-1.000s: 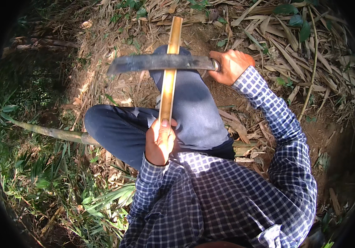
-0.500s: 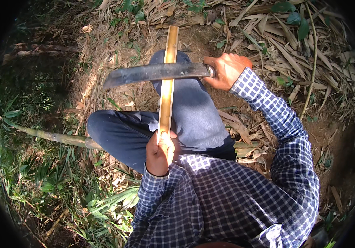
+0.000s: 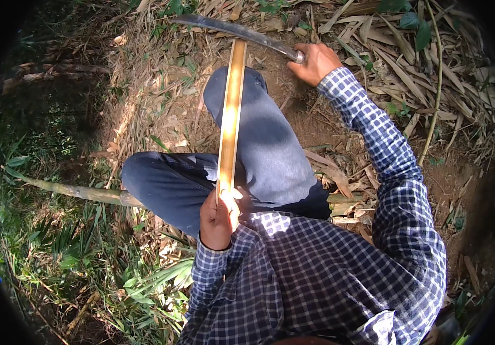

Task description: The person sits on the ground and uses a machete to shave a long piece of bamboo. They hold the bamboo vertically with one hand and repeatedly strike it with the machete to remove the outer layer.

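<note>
My left hand (image 3: pixel 220 214) is closed around the near end of a split bamboo strip (image 3: pixel 232 109). The strip's pale hollow inside faces up, with bright sun patches on it. It points away from me over my bent leg in blue trousers. My right hand (image 3: pixel 316 62) grips a machete (image 3: pixel 242 31) by its handle, most of which the fingers hide. The long, dark, slightly curved blade reaches left, just past the far end of the strip. Whether blade and strip touch there, I cannot tell.
A green bamboo pole (image 3: pixel 80 191) lies at the left and passes behind my knee. Dry bamboo leaves (image 3: pixel 391 57) cover the ground at the far right, beside a thin upright stem (image 3: pixel 436 86). Green plants (image 3: pixel 155 287) grow at the lower left.
My right hand has moved the machete away from me, from across the strip's upper part to beyond its far end. The strip has shifted slightly left and toward me.
</note>
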`<state>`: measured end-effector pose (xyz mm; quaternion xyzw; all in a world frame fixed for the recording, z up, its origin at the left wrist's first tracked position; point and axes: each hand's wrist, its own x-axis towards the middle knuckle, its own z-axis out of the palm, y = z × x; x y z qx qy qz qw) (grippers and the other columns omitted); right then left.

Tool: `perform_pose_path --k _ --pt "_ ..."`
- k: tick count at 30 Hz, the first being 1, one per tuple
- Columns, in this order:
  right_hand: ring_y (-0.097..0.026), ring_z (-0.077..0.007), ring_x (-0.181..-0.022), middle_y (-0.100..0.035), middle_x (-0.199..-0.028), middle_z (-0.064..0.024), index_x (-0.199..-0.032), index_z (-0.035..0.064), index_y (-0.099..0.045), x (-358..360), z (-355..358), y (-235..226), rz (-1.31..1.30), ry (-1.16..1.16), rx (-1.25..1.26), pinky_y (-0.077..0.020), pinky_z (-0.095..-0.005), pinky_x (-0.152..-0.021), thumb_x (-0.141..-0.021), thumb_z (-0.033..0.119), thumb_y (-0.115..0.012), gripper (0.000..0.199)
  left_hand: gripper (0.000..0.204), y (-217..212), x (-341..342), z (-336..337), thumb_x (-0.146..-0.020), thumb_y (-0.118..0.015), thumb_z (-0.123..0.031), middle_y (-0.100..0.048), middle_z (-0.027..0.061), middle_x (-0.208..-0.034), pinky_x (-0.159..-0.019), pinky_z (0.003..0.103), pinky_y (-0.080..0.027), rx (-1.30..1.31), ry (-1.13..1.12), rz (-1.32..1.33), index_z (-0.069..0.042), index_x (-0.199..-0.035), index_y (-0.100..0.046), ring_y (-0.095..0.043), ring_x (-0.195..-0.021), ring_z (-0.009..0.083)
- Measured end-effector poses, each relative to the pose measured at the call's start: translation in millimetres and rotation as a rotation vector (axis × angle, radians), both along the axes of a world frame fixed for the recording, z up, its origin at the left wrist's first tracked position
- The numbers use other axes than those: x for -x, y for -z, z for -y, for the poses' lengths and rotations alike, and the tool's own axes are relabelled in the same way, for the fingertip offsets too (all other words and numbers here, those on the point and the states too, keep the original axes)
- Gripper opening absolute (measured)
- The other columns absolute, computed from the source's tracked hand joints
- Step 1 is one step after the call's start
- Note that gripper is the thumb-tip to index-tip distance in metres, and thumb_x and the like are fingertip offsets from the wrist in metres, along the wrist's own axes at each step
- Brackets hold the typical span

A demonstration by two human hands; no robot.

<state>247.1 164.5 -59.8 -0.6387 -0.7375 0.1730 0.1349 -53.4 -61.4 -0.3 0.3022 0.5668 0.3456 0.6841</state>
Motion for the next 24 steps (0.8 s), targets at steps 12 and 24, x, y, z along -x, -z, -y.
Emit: perform_pose_path --k 12,24 --pt "-0.065 -0.0379 -0.058 -0.063 -0.060 -0.0159 -0.095 0.0115 -0.065 30 108 -37 -0.087 -0.366 0.078 -0.0539 -0.0485 -0.057 -0.070 0.035 -0.071 0.035 0.035 4 -30 -42 -0.105 -0.046 -0.035 -0.039 -0.0057 -0.057 -0.038 0.021 -0.023 0.018 -0.084 0.145 -0.002 -0.101 -0.058 -0.030 -0.043 0.0023" --pt "-0.064 -0.0350 -0.055 -0.061 -0.056 -0.0136 -0.092 0.0106 -0.067 23 99 -50 0.000 -0.338 0.115 -0.0516 -0.0470 -0.053 -0.072 0.034 -0.069 0.031 0.034 4 -24 -40 -0.105 -0.046 -0.033 -0.042 -0.0037 -0.058 -0.042 0.021 -0.025 0.050 -0.094 0.244 -0.001 -0.098 -0.057 -0.034 -0.047 0.0032"
